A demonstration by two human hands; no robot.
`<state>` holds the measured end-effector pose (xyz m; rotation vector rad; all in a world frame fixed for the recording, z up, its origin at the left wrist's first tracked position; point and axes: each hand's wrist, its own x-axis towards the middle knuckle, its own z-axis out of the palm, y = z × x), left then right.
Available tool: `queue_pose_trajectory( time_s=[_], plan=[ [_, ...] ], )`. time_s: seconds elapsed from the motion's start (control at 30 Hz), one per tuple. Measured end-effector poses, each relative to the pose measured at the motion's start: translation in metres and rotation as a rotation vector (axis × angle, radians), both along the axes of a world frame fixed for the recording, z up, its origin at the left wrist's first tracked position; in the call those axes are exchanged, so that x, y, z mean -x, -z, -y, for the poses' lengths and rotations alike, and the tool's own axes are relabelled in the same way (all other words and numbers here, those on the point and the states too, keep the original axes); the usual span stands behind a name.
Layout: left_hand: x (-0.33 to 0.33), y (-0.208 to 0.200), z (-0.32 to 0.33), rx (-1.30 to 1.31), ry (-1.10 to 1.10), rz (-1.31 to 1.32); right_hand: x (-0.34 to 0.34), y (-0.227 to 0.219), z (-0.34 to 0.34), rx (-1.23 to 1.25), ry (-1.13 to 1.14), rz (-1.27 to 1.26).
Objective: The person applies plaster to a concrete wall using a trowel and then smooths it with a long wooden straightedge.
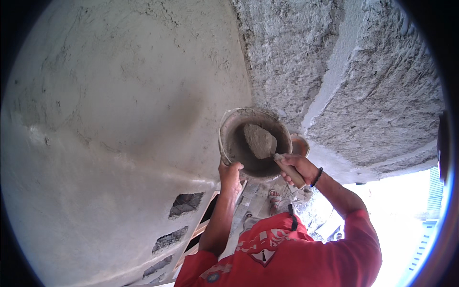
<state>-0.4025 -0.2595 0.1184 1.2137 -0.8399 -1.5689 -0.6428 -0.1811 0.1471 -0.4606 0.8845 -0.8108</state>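
Note:
A round bucket (229, 138) coated with grey mortar is held up in front of me, its mouth turned toward my view. My left hand (231, 177) grips its near left rim, with the thumb over the edge. In my right hand (301, 168) is the wooden handle of a trowel (260, 141), my fingers wrapped round it. The trowel's blade lies inside the bucket's mouth and is covered with grey mortar. A thin wire bail (221, 138) runs along the bucket's left side.
A smooth plastered wall (119, 95) fills the left, with several rectangular openings (185, 204) low down. To the right is a rough grey wall (387, 95) with smoother strips. Behind the held bucket stands a second container (300, 145), orange inside. Planks (248, 191) lie below, near my feet.

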Motion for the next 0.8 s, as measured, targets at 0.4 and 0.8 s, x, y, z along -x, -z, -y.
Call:
queue_pose_trajectory(
  time_s=[0.4, 0.8],
  plan=[
    [-0.048, 0.007, -0.001, -0.119, -0.069, 0.128, -0.057, -0.085, 0.015, 0.222, 0.581, 0.767],
    [-0.094, 0.006, -0.026, -0.092, -0.094, 0.101, 0.018, -0.283, 0.134, 1.19, 1.598, 0.186]
  ],
)
